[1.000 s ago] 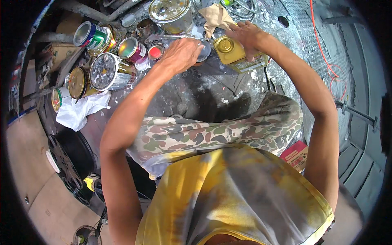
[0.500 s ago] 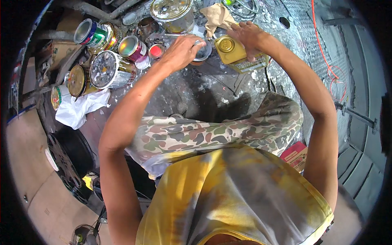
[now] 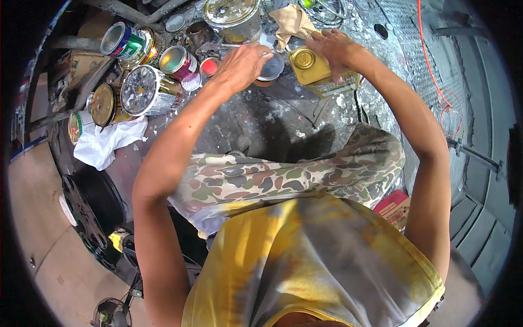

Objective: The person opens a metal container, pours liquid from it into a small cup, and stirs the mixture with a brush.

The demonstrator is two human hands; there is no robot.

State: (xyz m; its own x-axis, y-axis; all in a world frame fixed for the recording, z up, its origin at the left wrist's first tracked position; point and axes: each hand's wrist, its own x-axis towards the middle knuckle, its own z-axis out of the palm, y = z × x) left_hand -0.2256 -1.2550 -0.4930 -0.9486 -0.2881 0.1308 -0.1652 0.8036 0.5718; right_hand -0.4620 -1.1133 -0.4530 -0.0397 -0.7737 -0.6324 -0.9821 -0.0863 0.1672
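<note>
My left hand (image 3: 248, 64) is closed, its fingers curled beside a small dark-lidded container (image 3: 271, 68); what they hold, if anything, is hidden. My right hand (image 3: 334, 52) lies with fingers spread over the far right part of a gold rectangular metal can (image 3: 307, 64). A crumpled tan cloth (image 3: 287, 22) lies just beyond that can. A small red-topped container (image 3: 209, 66) is left of my left hand, and a large paint-smeared lidded can (image 3: 231, 19) stands behind it.
Several paint cans (image 3: 143, 90) crowd the left, beside a white crumpled cloth (image 3: 106, 144). A red hose (image 3: 426, 54) runs along the right, near a metal bar (image 3: 474, 152). A black spool (image 3: 101, 201) is at lower left. My folded legs (image 3: 289, 169) occupy the near space.
My left hand has moved slightly away from me, upward in the picture. My right hand stays spread on the gold can.
</note>
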